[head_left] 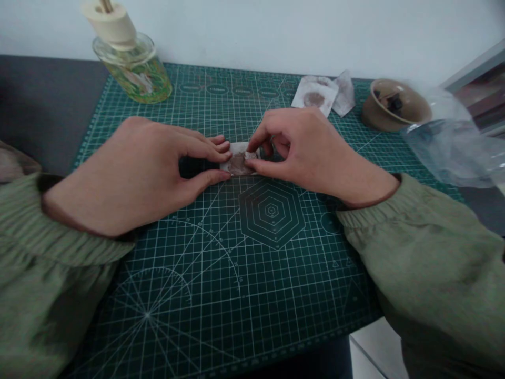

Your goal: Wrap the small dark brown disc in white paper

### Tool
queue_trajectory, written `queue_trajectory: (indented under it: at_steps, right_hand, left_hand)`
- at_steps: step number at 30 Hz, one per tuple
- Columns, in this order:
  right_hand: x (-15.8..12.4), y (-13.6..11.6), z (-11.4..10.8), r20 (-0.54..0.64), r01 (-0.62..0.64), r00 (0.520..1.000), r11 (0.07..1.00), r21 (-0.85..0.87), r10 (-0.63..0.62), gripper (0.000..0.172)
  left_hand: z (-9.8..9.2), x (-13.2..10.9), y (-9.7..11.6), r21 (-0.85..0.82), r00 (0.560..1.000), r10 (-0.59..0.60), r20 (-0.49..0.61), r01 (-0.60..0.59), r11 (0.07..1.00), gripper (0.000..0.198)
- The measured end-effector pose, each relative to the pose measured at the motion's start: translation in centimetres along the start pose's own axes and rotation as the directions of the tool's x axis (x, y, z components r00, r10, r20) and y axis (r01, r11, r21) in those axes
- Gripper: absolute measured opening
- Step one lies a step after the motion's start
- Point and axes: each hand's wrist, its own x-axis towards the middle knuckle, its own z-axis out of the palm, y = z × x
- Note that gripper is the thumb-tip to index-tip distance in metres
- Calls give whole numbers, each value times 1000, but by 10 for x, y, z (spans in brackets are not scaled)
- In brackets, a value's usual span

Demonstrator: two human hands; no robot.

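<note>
Nearest: your olive-green ribbed sleeves, left sleeve (47, 263) and right sleeve (426, 252), cuffs pushed up at the wrists, forearms resting toward the mat's near half.

Your left hand (134, 173) comes in from the left, fingers together and extended, thumb below them, pinching the left end of a small white paper packet (239, 164). Your right hand (303, 150) pinches the packet's right end between thumb and forefinger, other fingers curled behind. The two hands nearly meet over it. The packet sits at about mid-mat, held at or just above the surface; a brown patch shows through its middle. Whether it touches the mat, you can't tell.

Under all this, a green cutting mat (221, 295) with white grid lines and a printed hexagon just below the packet.

Farther out, past your right hand: a paper square with a round brown stain (314, 97), a crumpled paper scrap (344, 95) touching it, and a brown ceramic bowl (394, 105) holding dark bits. A clear plastic bag (445, 139) blurs the right side. Back left: a glass bottle (134, 73) with a cream stopper, on the mat's far edge, against a white wall (252, 26).
</note>
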Motion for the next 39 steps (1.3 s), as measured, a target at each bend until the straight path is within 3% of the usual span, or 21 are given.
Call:
queue_trajectory:
  at_steps: [1,2,6,10,14,16,18,22,25,33,39]
  right_hand:
    - [0,0,1,-60,-7,998,1000,-16,6,18]
    - [1,0,1,-44,-4,999,1000,-12,3,16]
    - [1,2,2,107,41,993,997,68,-48,12]
    - [1,5,2,-15,17,1000,999,29,-17,15]
    - [-2,0,3,52,49,997,972,230,-63,10]
    - [-4,-3,2,-22,3,1000,908,419,7,11]
    - [-5,-5,1,-67,-29,994,809,587,83,25]
    - [-2,-6,1,-37,-51,991,616,786,129,43]
    - [-3,-6,3,18,-55,997,512,857,76,45]
    - [-6,-10,3,62,-66,998,383,921,24,48]
    - [-4,-15,-1,83,-91,996,377,922,38,52]
  left_hand:
    - [0,0,0,-1,1000,-5,-1,5,1000,52]
    - [0,-1,0,-1,1000,-14,1,14,1000,50]
    - [2,-1,-3,-32,998,-48,-33,47,998,43]
    - [3,-1,-5,-31,999,-26,-19,25,999,44]
    - [3,-2,-8,-37,1000,-1,-15,1,999,50]
    - [4,-2,-8,-61,999,43,-27,-45,997,45]
    - [3,-2,-6,-68,996,91,-18,-92,993,37]
    - [-5,0,9,-55,971,64,-231,-78,995,40]
    - [-11,1,20,-90,950,62,-308,-94,991,33]
    - [-13,0,28,-161,939,45,-342,-106,981,18]
    - [-15,-1,31,-172,933,45,-358,-113,979,20]
